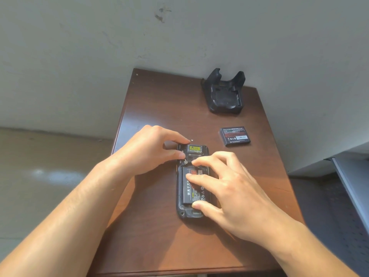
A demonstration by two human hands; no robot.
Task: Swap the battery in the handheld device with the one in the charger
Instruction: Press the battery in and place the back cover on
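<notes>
The black handheld device lies face down in the middle of the brown table, its back cover off. A black battery with printed text sits in its open compartment. My left hand grips the device's top end by its left corner. My right hand rests on the battery, fingers spread, with the thumb at its lower edge. A second black battery lies flat on the table to the right. The black charger cradle stands at the back right, its slot showing no battery.
A grey wall rises behind the table. A grey metal shelf edge stands close on the right. The floor lies to the left of the table's edge.
</notes>
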